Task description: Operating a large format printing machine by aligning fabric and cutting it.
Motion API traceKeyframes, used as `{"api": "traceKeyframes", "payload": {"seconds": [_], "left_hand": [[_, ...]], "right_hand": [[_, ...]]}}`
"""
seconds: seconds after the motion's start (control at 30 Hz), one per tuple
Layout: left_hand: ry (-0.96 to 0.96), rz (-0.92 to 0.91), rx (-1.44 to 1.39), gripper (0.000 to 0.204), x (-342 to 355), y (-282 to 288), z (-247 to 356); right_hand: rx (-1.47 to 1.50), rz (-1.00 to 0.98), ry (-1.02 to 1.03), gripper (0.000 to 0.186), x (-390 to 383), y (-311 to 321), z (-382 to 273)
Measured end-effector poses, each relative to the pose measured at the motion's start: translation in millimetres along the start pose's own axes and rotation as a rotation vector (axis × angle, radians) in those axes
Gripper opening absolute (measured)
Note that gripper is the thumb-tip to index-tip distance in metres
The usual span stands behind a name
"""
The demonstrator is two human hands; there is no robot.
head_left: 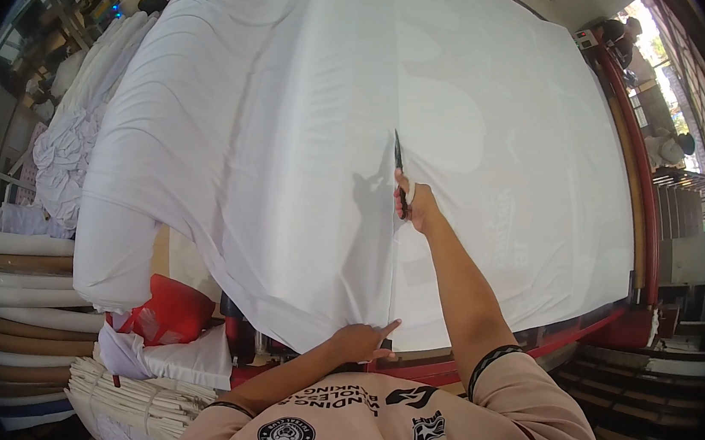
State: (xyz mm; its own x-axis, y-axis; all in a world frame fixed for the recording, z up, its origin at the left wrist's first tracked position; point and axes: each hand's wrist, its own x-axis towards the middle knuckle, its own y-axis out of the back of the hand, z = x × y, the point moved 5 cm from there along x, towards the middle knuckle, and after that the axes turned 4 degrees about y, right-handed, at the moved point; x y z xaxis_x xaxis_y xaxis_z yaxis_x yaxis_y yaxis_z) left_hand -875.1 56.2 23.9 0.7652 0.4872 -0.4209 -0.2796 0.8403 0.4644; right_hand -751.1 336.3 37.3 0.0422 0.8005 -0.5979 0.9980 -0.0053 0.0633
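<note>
A wide sheet of white fabric (pixel 291 153) spreads in front of me, wrinkled on the left and smooth on the right. Faint pale shapes show on its right part (pixel 548 155). My right hand (pixel 413 202) is closed on a pair of scissors (pixel 399 152) around the middle of the sheet, with the blades pointing away from me. From the scissors a straight line in the fabric runs back toward my body. My left hand (pixel 359 343) lies at the fabric's near edge beside that line, index finger stretched out and fingers apart.
Fabric rolls (pixel 15 279) are stacked at the lower left, near a red bag (pixel 167 312) and a tied bundle (pixel 135 403). Crumpled white cloth (pixel 67 156) hangs farther left. A red machine frame (pixel 632 172) borders the right side. Other people (pixel 669 148) are beyond it.
</note>
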Motion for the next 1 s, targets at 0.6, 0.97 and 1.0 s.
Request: {"api": "traceKeyframes", "payload": {"seconds": [0.6,0.97,1.0], "left_hand": [[-0.01,-0.007,-0.061,0.077,1.9,3.1,-2.6],[0.019,-0.117,-0.217,0.077,6.4,4.6,-7.5],[0.023,-0.122,-0.202,0.077,7.1,3.5,-8.7]], "right_hand": [[-0.113,0.061,0.122,0.068,84.1,-4.5,-61.5],[-0.153,0.069,0.186,0.072,132.4,-14.1,-94.1],[-0.127,0.076,0.165,0.07,135.7,-12.9,-94.9]]}}
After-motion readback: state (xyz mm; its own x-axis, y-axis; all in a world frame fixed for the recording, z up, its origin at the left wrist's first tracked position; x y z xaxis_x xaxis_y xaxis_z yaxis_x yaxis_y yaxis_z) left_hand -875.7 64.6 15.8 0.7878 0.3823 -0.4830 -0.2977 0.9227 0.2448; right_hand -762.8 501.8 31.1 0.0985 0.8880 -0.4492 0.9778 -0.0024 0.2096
